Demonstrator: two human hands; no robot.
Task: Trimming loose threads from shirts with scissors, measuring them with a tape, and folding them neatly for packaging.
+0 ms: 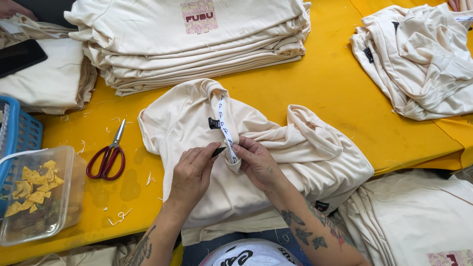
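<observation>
Left hand (189,172) pinching a small dark tool (218,151), right hand (256,162) pinching the white printed neck tape (225,129) on a cream T-shirt (256,177) lying mid yellow bench (320,83), red-handled scissors (108,155) lying just left.

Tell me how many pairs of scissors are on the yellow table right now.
1. The red-handled scissors lie on the yellow table, left of the cream shirt that both hands work on. Others may be hidden under the shirt piles.
</observation>
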